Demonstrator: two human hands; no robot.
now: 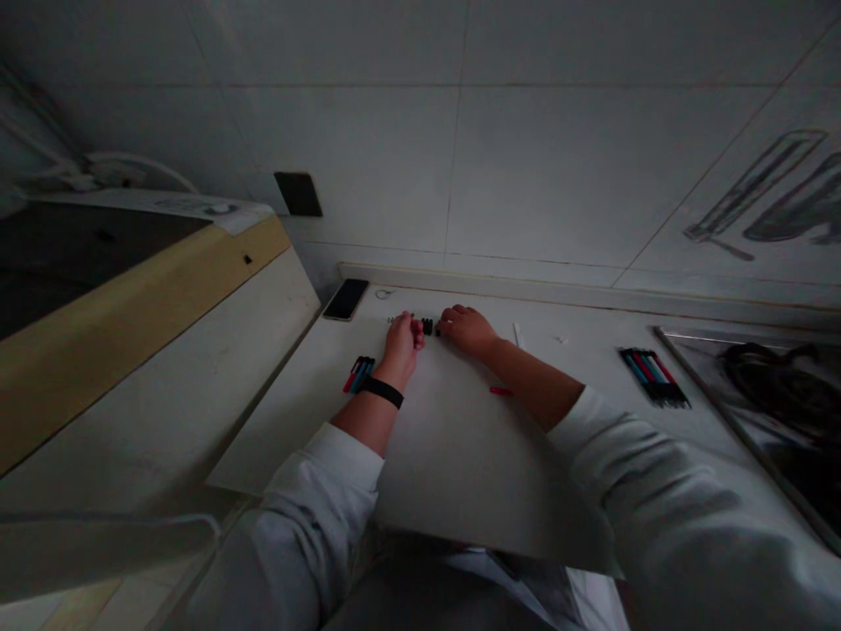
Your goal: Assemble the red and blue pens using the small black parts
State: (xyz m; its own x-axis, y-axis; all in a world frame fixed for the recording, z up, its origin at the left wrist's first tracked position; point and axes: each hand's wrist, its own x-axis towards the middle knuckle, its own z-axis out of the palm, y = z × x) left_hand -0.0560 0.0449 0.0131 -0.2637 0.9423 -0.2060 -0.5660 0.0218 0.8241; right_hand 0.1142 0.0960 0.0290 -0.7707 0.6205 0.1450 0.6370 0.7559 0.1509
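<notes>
Both of my hands rest near the far edge of a white sheet (460,438) on the countertop. My left hand (402,342) has a black band at the wrist and its fingers are curled closed beside a small black object (428,326). My right hand (465,328) lies just right of that object, fingers curled down, pinching at it. What exactly each hand grips is too small and dark to make out. A bundle of red, blue and black pens (358,374) lies just left of my left wrist.
A dark phone (346,299) lies at the back left. A second row of pens (653,377) sits at the right, beside a sink (775,412). A small red piece (500,391) lies by my right forearm. A tiled wall rises behind; an appliance stands at the left.
</notes>
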